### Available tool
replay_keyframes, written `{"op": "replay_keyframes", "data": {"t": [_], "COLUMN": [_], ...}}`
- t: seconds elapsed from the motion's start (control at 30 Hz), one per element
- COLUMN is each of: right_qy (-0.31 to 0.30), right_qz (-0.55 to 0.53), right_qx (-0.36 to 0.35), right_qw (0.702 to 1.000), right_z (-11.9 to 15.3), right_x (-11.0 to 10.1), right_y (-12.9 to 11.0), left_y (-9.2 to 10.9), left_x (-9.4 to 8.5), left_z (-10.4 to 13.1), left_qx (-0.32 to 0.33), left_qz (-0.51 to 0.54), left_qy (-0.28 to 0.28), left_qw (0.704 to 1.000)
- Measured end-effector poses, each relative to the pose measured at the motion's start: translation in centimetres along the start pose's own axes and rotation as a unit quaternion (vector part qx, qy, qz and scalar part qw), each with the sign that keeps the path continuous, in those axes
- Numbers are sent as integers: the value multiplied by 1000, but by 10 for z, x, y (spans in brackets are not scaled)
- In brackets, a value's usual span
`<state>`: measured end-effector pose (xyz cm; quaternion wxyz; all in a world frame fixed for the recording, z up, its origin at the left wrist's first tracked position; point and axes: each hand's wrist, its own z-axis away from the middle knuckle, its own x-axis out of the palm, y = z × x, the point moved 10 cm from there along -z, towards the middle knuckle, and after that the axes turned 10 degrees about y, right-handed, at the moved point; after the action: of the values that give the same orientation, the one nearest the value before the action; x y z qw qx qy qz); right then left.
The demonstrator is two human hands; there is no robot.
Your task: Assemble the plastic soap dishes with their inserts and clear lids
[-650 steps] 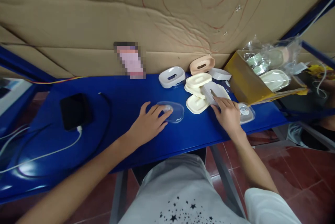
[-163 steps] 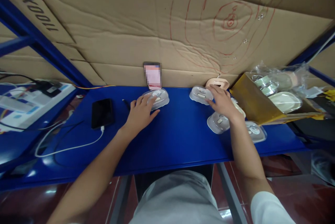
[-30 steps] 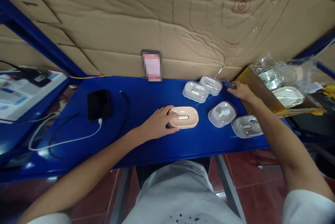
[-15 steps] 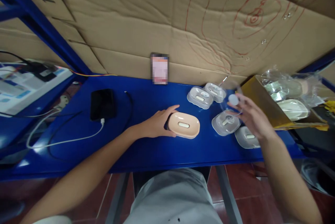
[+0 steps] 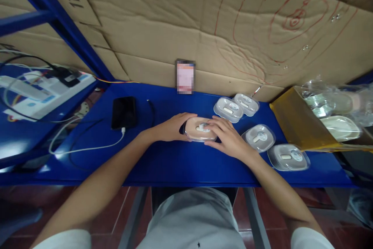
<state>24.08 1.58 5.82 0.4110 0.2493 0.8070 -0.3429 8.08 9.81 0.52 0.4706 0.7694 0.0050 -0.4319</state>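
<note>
The left hand (image 5: 171,127) grips the peach dish (image 5: 192,129); the right hand (image 5: 231,140) clasps its clear lid (image 5: 204,127), fit unclear; four grey dishes (image 5: 287,159) are lidded.

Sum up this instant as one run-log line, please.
left hand: on peach dish | right hand: on its clear cover | right side: four grey covered dishes, open carton

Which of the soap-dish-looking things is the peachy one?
The one between the left hand and the right hand; the four covered dishes to its right are greyish white.
</note>
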Motion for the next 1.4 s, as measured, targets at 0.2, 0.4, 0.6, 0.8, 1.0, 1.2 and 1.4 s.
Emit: {"op": "replay_keyframes", "data": {"t": [0.2,0.4,0.6,0.8,1.0,1.2,1.4], "right_qy": [21,16,-1,-21,-22,-41,-34], "right_qz": [-9,-22,19,32,18,2,31], "right_qx": [8,-7,-31,-77,-40,-46,-45], "right_qw": [1000,1000,999,996,999,998,998], "right_z": [9,12,13,16,13,15,19], "right_x": [-5,6,24,23,25,22,24], "right_y": [14,12,2,-7,-2,0,3], "left_y": [-2,2,6,5,5,8,5], "left_x": [-3,-2,1,9,11,8,11], "left_z": [3,3,4,5,4,2,2], "left_qx": [-15,-17,-8,-10,-3,3,2], "left_qz": [-13,-23,-20,-25,-15,-13,-17], "left_qy": [5,3,-6,-15,-19,-13,-26], "left_qw": [1000,1000,1000,1000,1000,1000,1000]}}
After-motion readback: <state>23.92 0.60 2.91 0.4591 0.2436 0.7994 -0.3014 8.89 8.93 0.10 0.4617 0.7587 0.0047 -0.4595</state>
